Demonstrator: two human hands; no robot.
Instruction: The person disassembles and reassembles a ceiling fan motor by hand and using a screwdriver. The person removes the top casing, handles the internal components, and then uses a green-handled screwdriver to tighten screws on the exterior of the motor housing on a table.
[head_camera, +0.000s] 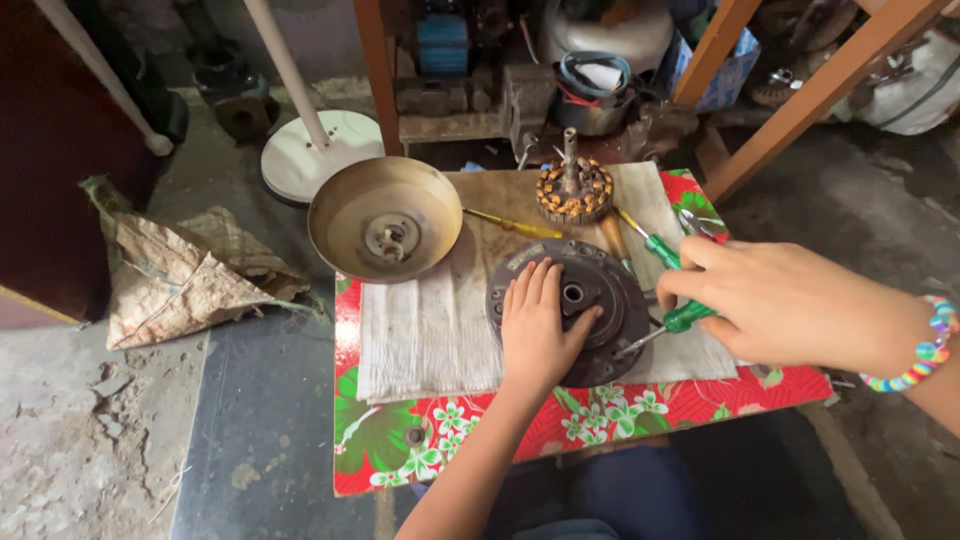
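pressing flat on the dark round motor cover (570, 310), the left hand (538, 325) lies with fingers spread and stretched toward 12 o'clock, thumb angled toward the hub hole (573, 293) at the cover's centre. it grips nothing; the palm only bears down on the cover's near left part. the cover rests on a white cloth (425, 330) on a small table (600, 415) dressed in a red flowered sheet.

the right hand (790, 300) comes in from 3 o'clock, fingers curled round the green handle of a screwdriver (668, 324). its long axis runs from about 2 o'clock down to 8 o'clock, handle high and right, shaft and tip low and left. the tip meets the cover's rim at about 4 o'clock on the disc, just beside the left thumb; whether it sits in a screw head i cannot tell. so the cover lies at 9 o'clock from the right hand, and the left hand is plainly the nearer one, already on it.

a second green screwdriver (650, 240) lies at 1 o'clock from the cover, pointing away toward 11 o'clock, and a yellow one (512, 224) lies at 11 o'clock, nearly level. the stator (573, 190), copper windings round an upright shaft, stands at 12 o'clock, well apart from both hands. a brass-coloured bowl-shaped housing (385, 218) sits open side up at 10 o'clock, overhanging the table's far left corner.
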